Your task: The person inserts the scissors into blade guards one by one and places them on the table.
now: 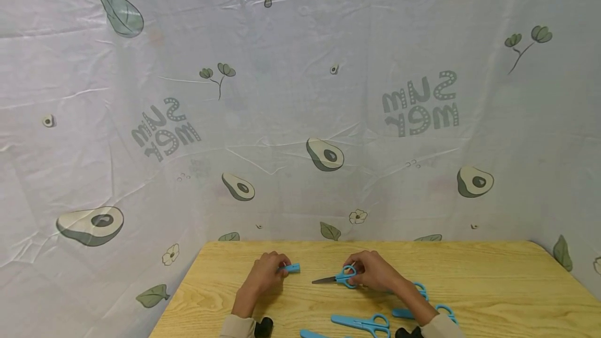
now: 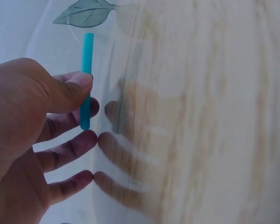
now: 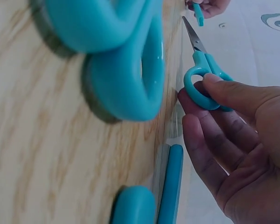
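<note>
Between thumb and fingers, my left hand pinches a small blue scissors cover. In the left wrist view the cover appears as a slim strip, its two ends sticking out past the thumb. My right hand grips a pair of scissors by the blue handle loops. Their dark blades are bare, look closed together, and point left toward the cover, with a gap between. The right wrist view shows the thumb on one loop of these scissors.
Blue-handled scissors with a covered blade lie in front of the hands. More scissors lie under the right forearm, and another pair just behind. A blue piece shows at the bottom edge. Behind the wooden table hangs a printed sheet.
</note>
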Demonstrator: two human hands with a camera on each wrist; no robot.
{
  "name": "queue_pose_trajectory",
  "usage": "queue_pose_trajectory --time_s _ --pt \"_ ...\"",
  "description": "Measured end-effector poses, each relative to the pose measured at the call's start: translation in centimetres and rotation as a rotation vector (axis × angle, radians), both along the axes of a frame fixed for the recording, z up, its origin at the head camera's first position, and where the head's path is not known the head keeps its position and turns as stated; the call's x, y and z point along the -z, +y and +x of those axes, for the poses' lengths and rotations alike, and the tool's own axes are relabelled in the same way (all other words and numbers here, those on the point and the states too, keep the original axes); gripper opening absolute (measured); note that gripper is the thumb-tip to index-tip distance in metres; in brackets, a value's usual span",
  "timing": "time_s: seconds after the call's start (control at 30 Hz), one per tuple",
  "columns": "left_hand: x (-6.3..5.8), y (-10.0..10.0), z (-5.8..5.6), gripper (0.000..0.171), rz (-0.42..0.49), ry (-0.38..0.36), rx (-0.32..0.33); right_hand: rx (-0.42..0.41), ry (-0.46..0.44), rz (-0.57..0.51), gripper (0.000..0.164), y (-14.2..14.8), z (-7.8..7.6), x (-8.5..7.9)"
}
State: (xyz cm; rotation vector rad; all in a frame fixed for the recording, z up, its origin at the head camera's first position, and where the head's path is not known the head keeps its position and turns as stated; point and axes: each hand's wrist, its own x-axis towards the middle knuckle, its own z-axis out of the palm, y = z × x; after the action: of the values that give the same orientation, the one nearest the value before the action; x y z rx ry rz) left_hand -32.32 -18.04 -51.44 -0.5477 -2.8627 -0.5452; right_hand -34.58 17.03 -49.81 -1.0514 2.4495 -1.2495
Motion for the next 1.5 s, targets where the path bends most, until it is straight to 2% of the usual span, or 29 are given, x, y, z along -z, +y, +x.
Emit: queue_pose_trajectory --time_s 0.23,0.57,0.77,1.07,1.5 --pt "0.0 0.0 0.4 0.014 0.000 0.024 0.016 0.022 -0.033 -0.022 0.038 0.6 0.3 0.3" --pt "-0.2 0.1 0.8 0.013 0.044 0.056 0.042 0.101 -0.236 -0.130 0.047 1.7 1.1 -0.1" --pt "-0.3 0.1 1.0 0.013 0.043 0.099 0.057 0.159 -0.303 -0.171 0.051 2.8 1.7 -0.5" --pt "-0.4 0.2 1.5 0.012 0.047 0.101 0.056 0.197 -0.396 -0.217 0.058 4.6 2.3 -0.6" --pt "-0.5 0.3 1.6 0.012 0.051 0.128 0.070 0.247 -0.370 -0.228 0.059 6.4 3.6 -1.0"
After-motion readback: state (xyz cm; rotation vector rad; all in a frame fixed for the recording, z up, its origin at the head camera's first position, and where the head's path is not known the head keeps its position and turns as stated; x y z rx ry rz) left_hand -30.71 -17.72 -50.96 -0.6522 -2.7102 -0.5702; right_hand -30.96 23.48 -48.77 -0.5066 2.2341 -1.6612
